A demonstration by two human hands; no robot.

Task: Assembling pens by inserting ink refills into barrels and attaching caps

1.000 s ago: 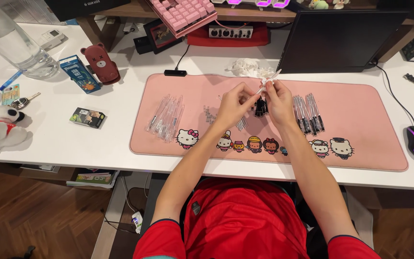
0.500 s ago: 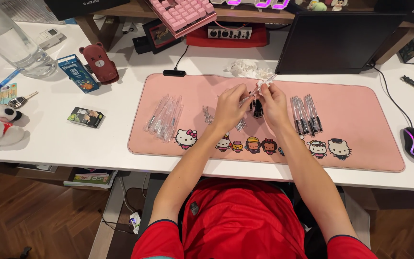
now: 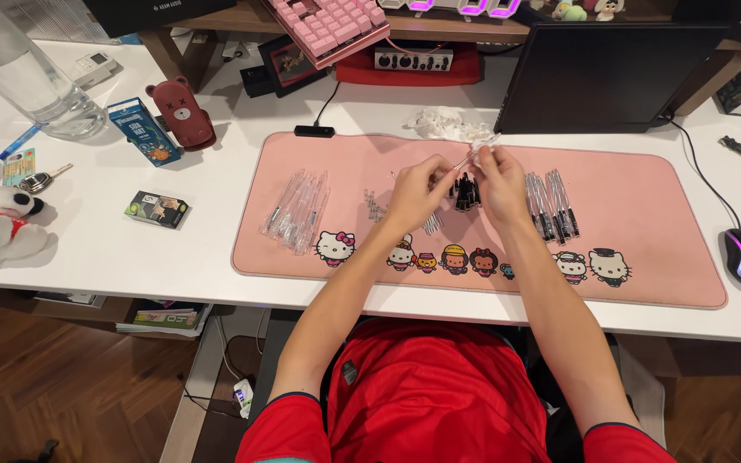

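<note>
A clear pen barrel [image 3: 473, 153] is pinched between left hand [image 3: 418, 190] and right hand [image 3: 501, 178], raised above the pink mat [image 3: 645, 266]. Black caps [image 3: 465, 193] lie just below; ends should be kept aligned, grip light.

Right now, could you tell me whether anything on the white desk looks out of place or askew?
The pink mechanical keyboard sits tilted, propped on the wooden shelf edge over the red audio box rather than lying flat. Otherwise the clear pen barrels and assembled black-tipped pens lie in tidy groups on the pink desk mat; nothing looks spilled.
</note>
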